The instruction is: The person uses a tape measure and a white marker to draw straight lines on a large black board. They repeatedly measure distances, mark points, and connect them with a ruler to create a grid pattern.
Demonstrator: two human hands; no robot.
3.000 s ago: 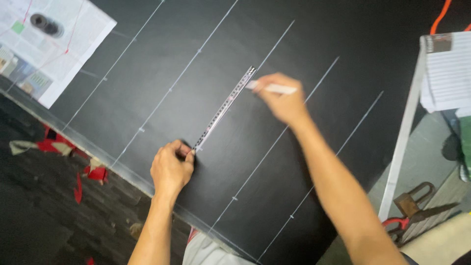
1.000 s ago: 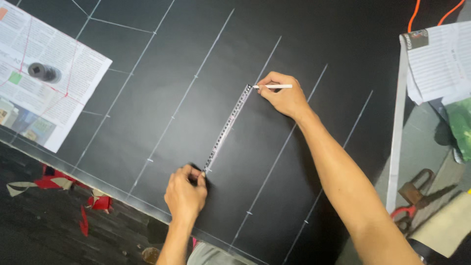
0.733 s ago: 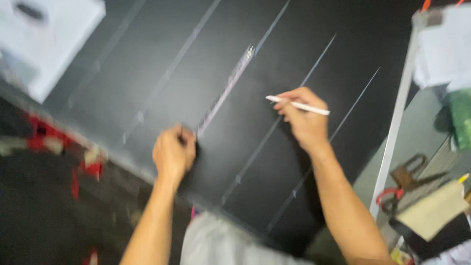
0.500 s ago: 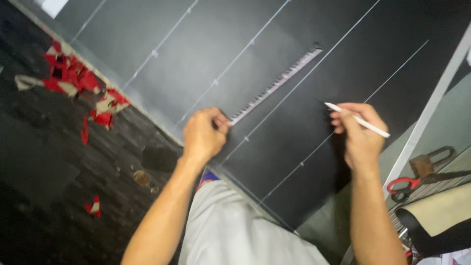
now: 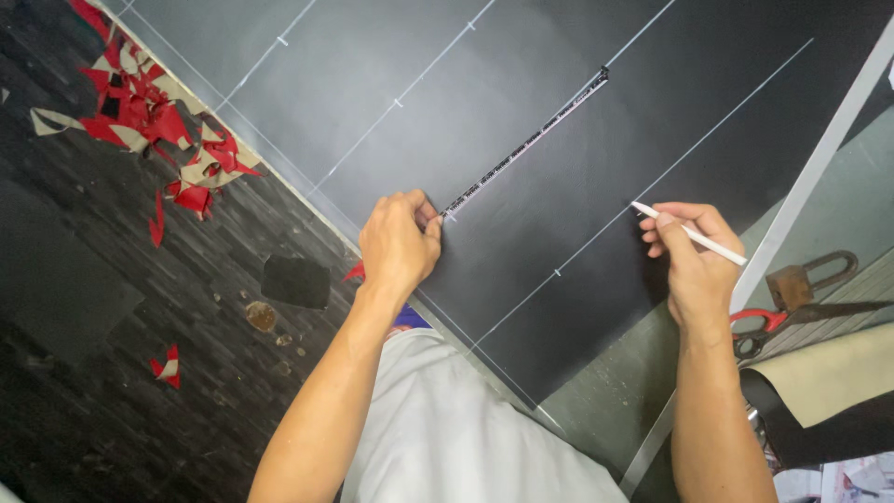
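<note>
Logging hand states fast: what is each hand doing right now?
Left hand: closed, pinching the near end of the tape measure.
Right hand: closed, holding a white pencil.

No packages, labels, signs or screens show up anywhere around the black sheet [image 5: 559,140] on the worktable; the only printed thing in view is a scrap of colourful paper [image 5: 857,480] at the bottom right corner, well apart from the sheet and mostly cut off.
</note>
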